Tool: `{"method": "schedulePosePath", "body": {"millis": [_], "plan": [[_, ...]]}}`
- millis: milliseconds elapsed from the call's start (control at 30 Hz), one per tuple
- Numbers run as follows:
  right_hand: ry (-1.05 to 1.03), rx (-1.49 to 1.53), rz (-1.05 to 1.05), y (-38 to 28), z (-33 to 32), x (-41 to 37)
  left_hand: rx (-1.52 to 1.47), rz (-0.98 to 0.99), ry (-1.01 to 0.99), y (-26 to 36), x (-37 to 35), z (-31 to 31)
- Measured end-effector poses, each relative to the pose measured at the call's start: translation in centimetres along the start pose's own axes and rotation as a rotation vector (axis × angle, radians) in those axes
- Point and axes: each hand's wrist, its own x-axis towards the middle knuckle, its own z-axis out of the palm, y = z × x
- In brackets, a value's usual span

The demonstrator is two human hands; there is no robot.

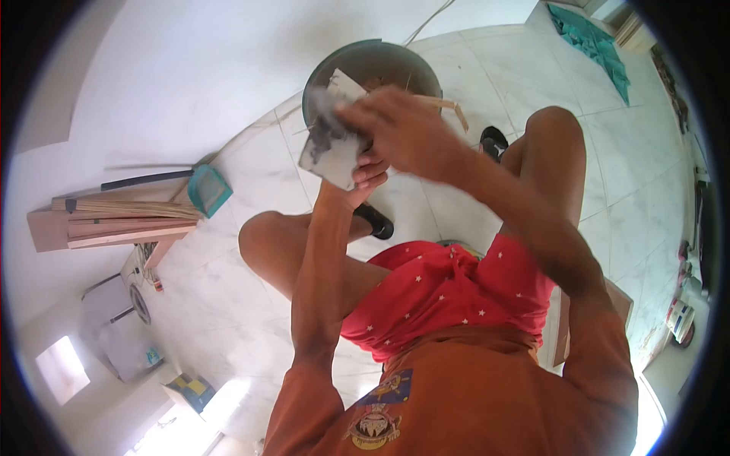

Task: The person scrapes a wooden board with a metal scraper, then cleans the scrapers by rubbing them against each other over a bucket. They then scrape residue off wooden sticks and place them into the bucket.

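My left hand grips a flat, pale rectangular panel by its lower right edge, fingers wrapped over it. The panel is tilted and has dark smudges across its middle. My right hand is over the panel, its fingers bent and blurred by motion. Beneath those fingers is a soft-looking grey piece, possibly a cloth, too smeared to name surely. Behind the panel stands a round dark green tub with brownish scraps and thin sticks inside, partly hidden by my hands.
A teal dustpan and stacked wooden strips lie at the left by the wall. A bent wooden strip sticks out beside the tub. Teal fabric lies on the tiled floor at upper right. My bent knees flank the work.
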Motion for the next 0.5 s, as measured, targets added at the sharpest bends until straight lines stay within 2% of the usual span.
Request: {"method": "schedulePosePath", "body": {"millis": [33, 67, 100, 133, 200, 233, 267, 333, 367, 400, 433, 500], "plan": [[0.059, 0.097, -0.062, -1.2, 0.2, -0.3, 0.05, 0.096, 0.368, -0.4, 1.1, 2.2], [0.041, 0.062, -0.098, -1.7, 0.0, -0.6, 0.095, 0.19, 0.751, -1.1, 2.3, 4.9], [0.028, 0.026, -0.134, -1.9, 0.0, -0.7, -0.002, 0.167, 0.494, -0.4, 0.8, 2.8], [0.022, 0.048, -0.08, -1.5, 0.2, -0.5, -0.089, 0.115, 0.244, 0.2, -0.6, 0.8], [0.011, 0.087, 0.038, -0.3, 0.4, 0.1, -0.053, 0.039, 0.159, 0.2, -0.8, -0.2], [0.016, 0.083, 0.002, -0.6, 0.1, 0.0, -0.031, 0.002, 0.098, 0.4, -0.2, -0.2], [0.018, 0.077, -0.042, -1.4, -0.2, -0.3, -0.029, 0.08, 0.146, 0.3, 0.0, 0.0], [-0.005, 0.027, -0.116, -2.4, -0.6, -0.5, -0.025, 0.085, 0.276, 0.2, -0.3, 0.0], [-0.018, 0.018, -0.069, -1.5, -0.3, -0.3, -0.025, 0.086, 0.348, 0.2, -0.6, -0.1], [-0.031, 0.011, -0.017, 0.0, 0.2, 0.0, -0.036, -0.002, 0.174, 0.3, -0.5, -0.1], [-0.044, 0.002, 0.037, 0.8, 0.3, 0.1, -0.017, -0.02, 0.188, 0.1, -0.9, 0.0], [-0.021, -0.003, -0.013, 0.9, -0.1, 0.0, 0.037, -0.053, 0.176, 0.3, -0.1, 0.4]]}}
